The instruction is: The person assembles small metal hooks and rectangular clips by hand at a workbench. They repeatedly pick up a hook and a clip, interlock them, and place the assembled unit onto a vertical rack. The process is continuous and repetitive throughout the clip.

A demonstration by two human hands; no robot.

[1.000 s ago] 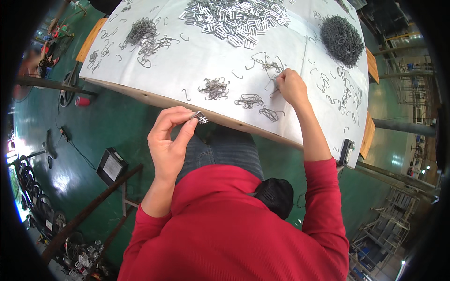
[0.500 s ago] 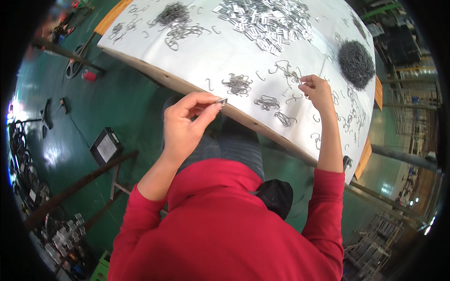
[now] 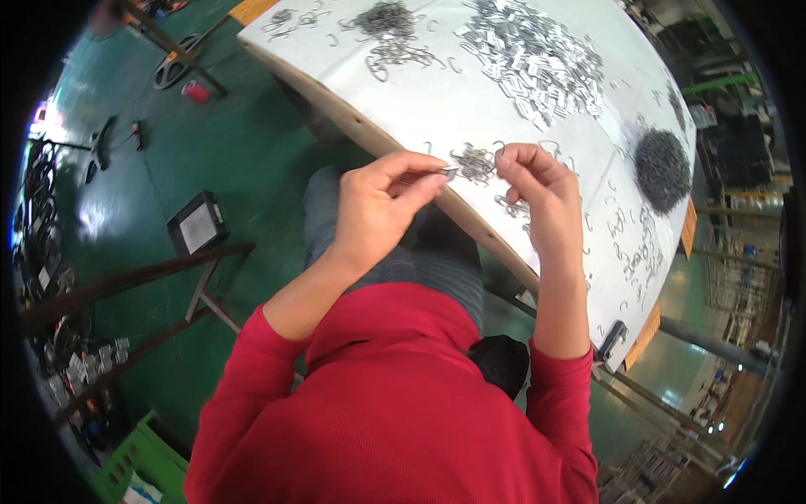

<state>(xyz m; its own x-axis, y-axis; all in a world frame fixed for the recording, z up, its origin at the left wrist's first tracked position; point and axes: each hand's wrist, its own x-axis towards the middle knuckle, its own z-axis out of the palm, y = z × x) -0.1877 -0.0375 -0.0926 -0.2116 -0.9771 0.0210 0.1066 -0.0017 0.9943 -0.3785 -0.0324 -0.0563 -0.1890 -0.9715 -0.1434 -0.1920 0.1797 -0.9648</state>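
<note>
Metal clip [image 3: 447, 173], small and silvery, sits pinched between the thumb and forefinger of the left hand [image 3: 378, 210], held up over the near edge of the white table [image 3: 437, 101]. The right hand [image 3: 537, 189] is raised just beside it, fingertips [image 3: 504, 160] drawn together close to the clip's end; whether they grip a wire hook of their own is too small to tell. Both forearms rise from red sleeves [image 3: 395, 420] at the bottom of the view, above the person's grey trousers [image 3: 420, 260].

On the table behind the hands, a small tangle of wire hooks [image 3: 474, 161] lies right at the edge, with loose S-shaped hooks [image 3: 625, 227] scattered toward the right. Farther back, a broad heap of flat metal clips [image 3: 537, 55] spreads across the middle of the sheet. 2 dark round bundles of wire stand apart: 1 at the right side [image 3: 663, 168], 1 at the far left [image 3: 386, 17].

Below the table the floor [image 3: 235, 143] is green. A dark flat box [image 3: 197, 225] rests on it to the left, near a slanting dark bar [image 3: 126, 281], and a small red can [image 3: 195, 91] stands farther off
</note>
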